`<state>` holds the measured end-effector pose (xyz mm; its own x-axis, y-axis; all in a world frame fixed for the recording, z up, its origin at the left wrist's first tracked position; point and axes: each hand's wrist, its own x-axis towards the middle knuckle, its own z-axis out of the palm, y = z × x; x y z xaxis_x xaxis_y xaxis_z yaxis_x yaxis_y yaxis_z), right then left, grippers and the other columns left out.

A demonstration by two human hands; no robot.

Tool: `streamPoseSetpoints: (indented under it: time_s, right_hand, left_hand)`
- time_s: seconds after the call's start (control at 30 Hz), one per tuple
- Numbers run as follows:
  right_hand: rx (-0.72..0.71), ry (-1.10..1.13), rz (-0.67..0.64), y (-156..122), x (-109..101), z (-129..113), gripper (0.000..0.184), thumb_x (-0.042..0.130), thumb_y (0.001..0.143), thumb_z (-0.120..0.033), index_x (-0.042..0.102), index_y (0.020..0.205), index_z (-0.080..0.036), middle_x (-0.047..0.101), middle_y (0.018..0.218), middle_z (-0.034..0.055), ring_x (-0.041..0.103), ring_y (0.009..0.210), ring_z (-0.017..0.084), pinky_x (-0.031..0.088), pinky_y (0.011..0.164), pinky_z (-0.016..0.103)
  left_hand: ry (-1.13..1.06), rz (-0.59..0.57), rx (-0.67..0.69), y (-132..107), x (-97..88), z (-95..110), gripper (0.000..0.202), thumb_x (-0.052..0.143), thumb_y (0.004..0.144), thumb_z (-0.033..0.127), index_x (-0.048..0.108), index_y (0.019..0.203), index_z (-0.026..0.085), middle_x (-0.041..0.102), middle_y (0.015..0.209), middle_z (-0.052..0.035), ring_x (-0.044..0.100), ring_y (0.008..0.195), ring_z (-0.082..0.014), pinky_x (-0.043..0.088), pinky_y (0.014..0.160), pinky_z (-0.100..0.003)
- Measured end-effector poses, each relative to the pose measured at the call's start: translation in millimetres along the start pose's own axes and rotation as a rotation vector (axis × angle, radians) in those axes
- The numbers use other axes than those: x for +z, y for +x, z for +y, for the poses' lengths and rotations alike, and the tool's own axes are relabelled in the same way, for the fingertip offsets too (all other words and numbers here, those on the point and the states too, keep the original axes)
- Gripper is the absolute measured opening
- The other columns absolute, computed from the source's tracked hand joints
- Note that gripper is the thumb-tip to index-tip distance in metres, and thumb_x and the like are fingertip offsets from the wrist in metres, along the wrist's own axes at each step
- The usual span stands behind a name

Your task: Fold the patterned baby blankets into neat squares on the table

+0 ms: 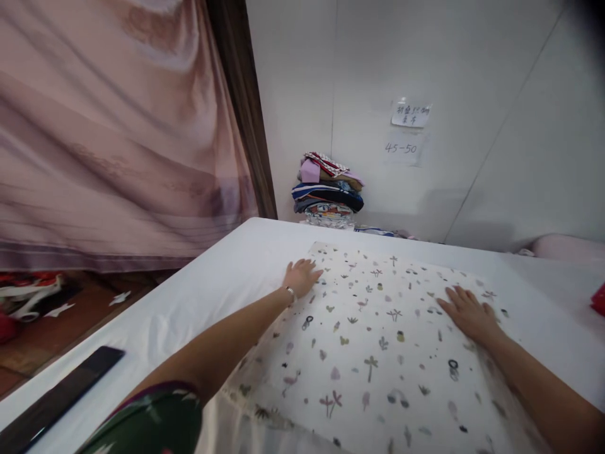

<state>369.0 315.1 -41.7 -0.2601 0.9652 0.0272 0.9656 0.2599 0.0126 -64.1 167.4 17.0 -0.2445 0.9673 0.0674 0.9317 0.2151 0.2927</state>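
Observation:
A thin white cloth (350, 334) printed with small palm trees, flamingos and rainbows lies spread over the white table (198, 284). My left hand (301, 277), with a bracelet at its wrist, rests palm down on the cloth's far left edge, fingers spread. On the cloth's right side my right hand (469, 314) lies flat, its fingers stretched out. Neither hand grips anything. Toward me the cloth's near left edge looks sheer and loose, and its nearest part runs out of view.
A long dark flat bar (61, 397) lies at the table's left edge. Behind the table stands a stack of folded fabrics (328, 189) against the wall. A pink curtain (118, 126) hangs at left. Something red (599, 299) sits at the right edge.

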Motion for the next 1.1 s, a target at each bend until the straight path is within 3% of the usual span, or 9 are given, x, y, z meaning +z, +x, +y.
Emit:
streamPoseSetpoints:
  time_s: [0.1, 0.17, 0.33, 0.5, 0.63, 0.77, 0.87, 0.97, 1.1]
  right_hand:
    - [0.030, 0.006, 0.005, -4, 10, 1, 0.066, 0.015, 0.086, -0.058, 0.033, 0.139, -0.023, 0.020, 0.150, 0.0057, 0.018, 0.136, 0.027, 0.022, 0.104, 0.055]
    - [0.023, 0.002, 0.020, -4, 13, 2, 0.066, 0.016, 0.086, -0.057, 0.032, 0.139, -0.023, 0.020, 0.149, 0.0054, 0.018, 0.136, 0.027, 0.021, 0.105, 0.054]
    - [0.010, 0.021, 0.055, -3, 11, 2, 0.064, 0.017, 0.087, -0.057, 0.032, 0.139, -0.024, 0.023, 0.149, 0.0040, 0.020, 0.135, 0.027, 0.020, 0.106, 0.053]
    - [0.025, 0.038, 0.063, -5, 7, 0, 0.064, 0.018, 0.087, -0.058, 0.033, 0.139, -0.024, 0.024, 0.148, 0.0041, 0.021, 0.135, 0.028, 0.021, 0.105, 0.055]
    - [0.032, 0.049, -0.010, -1, -8, -1, 0.065, 0.020, 0.087, -0.058, 0.033, 0.139, -0.022, 0.023, 0.149, 0.0065, 0.021, 0.135, 0.029, 0.021, 0.105, 0.056]
    - [0.059, 0.051, -0.100, -9, -27, -10, 0.060, 0.018, 0.089, -0.052, 0.034, 0.138, -0.023, 0.022, 0.149, 0.0077, 0.019, 0.135, 0.029, 0.023, 0.104, 0.055]
    - [0.012, 0.008, -0.065, -34, -28, -21, 0.060, 0.017, 0.089, -0.053, 0.032, 0.139, -0.024, 0.017, 0.150, 0.0057, 0.012, 0.137, 0.029, 0.018, 0.105, 0.056]
    - [0.005, 0.025, -0.061, -57, -24, -30, 0.066, 0.014, 0.088, -0.059, 0.027, 0.141, -0.023, 0.014, 0.151, 0.0054, 0.012, 0.137, 0.028, 0.017, 0.106, 0.055]
    - [0.038, 0.051, -0.118, -66, -29, -37, 0.067, 0.014, 0.088, -0.060, 0.028, 0.141, -0.023, 0.014, 0.151, 0.0053, 0.012, 0.137, 0.027, 0.015, 0.107, 0.054]
  left_hand:
    - [0.072, -0.068, 0.108, 45, 5.6, 25, 0.062, 0.023, 0.085, 0.060, 0.037, 0.134, 0.026, 0.021, 0.149, -0.0016, 0.013, 0.138, -0.0204, 0.008, 0.111, -0.047]
    - [0.100, -0.113, 0.072, 71, 14.0, 33, 0.066, 0.024, 0.083, 0.063, 0.032, 0.138, 0.026, 0.015, 0.151, -0.0002, 0.008, 0.139, -0.0207, 0.006, 0.112, -0.046]
    - [0.106, -0.141, -0.105, 104, 33.8, 11, 0.074, 0.016, 0.082, 0.063, 0.023, 0.142, 0.020, 0.012, 0.151, -0.0074, 0.007, 0.139, -0.0259, 0.008, 0.109, -0.053]
    - [0.086, -0.172, -0.123, 113, 24.8, 1, 0.073, 0.015, 0.082, 0.065, 0.025, 0.141, 0.023, 0.016, 0.150, -0.0085, 0.012, 0.138, -0.0270, 0.016, 0.107, -0.054]
    - [0.076, -0.167, -0.054, 86, 7.7, 2, 0.072, 0.013, 0.083, 0.064, 0.025, 0.141, 0.024, 0.012, 0.152, -0.0064, 0.009, 0.138, -0.0256, 0.013, 0.109, -0.050]
    - [0.189, -0.134, 0.195, 26, 3.3, -14, 0.071, 0.018, 0.083, 0.065, 0.026, 0.141, 0.025, 0.011, 0.152, -0.0028, 0.006, 0.139, -0.0244, 0.006, 0.110, -0.049]
    - [0.240, -0.157, 0.202, -11, 8.3, -33, 0.074, 0.018, 0.082, 0.066, 0.025, 0.141, 0.022, 0.013, 0.151, -0.0034, 0.007, 0.139, -0.0243, 0.008, 0.111, -0.048]
    - [0.211, -0.183, 0.155, -21, 14.1, -44, 0.073, 0.017, 0.083, 0.066, 0.023, 0.142, 0.023, 0.013, 0.151, -0.0025, 0.008, 0.139, -0.0231, 0.010, 0.110, -0.050]
    - [0.180, -0.188, 0.128, -15, 10.0, -38, 0.070, 0.020, 0.084, 0.063, 0.024, 0.141, 0.023, 0.013, 0.151, -0.0017, 0.008, 0.139, -0.0225, 0.011, 0.110, -0.050]
